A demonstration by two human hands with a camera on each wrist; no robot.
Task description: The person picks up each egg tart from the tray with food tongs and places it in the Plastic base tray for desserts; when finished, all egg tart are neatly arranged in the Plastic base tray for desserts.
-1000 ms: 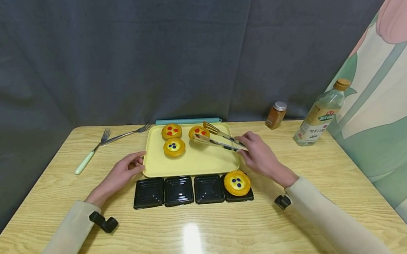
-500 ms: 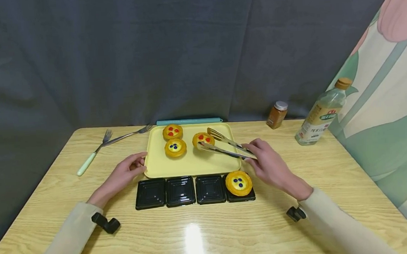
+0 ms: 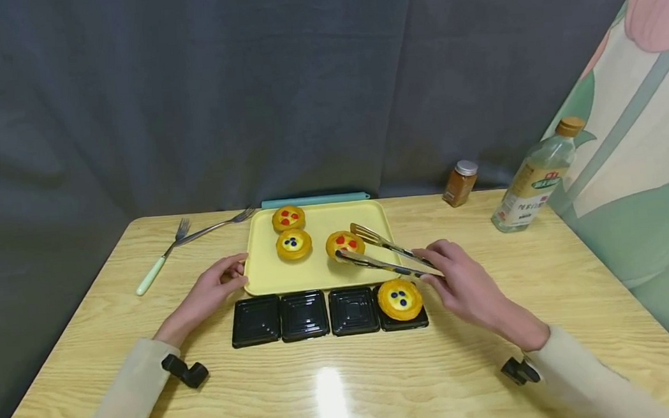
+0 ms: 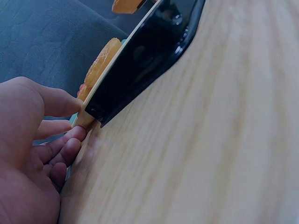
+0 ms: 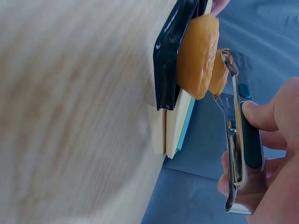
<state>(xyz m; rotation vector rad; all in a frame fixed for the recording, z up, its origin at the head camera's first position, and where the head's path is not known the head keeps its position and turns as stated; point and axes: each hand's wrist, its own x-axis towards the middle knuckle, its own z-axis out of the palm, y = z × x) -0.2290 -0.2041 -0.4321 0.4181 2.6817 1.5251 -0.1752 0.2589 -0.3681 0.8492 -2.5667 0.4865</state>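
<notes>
My right hand (image 3: 471, 284) grips metal tongs (image 5: 240, 140) with dark handle grips. Their tips pinch an egg tart with red pieces (image 3: 345, 245) over the right part of the yellow tray (image 3: 316, 277). My left hand (image 3: 215, 286) holds the tray's left edge between thumb and fingers, as the left wrist view also shows. On the tray's left side lie another red-topped tart (image 3: 288, 219) and, in front of it, a tart with blue berries (image 3: 294, 245). A second blue-berry tart (image 3: 400, 299) sits in the rightmost black square container, partly covering it.
Black square containers (image 3: 256, 321) stand in a row along the tray's front edge. Two forks (image 3: 162, 261) lie at the left. A teal bar (image 3: 315, 200) lies behind the tray. At the back right stand a spice jar (image 3: 461, 183) and a tall bottle (image 3: 534, 181).
My right hand has moved right and toward me; the tongs carry the red-topped tart with them, away from the other tarts. My left hand stays at the tray's edge. The head view shifts slightly.
</notes>
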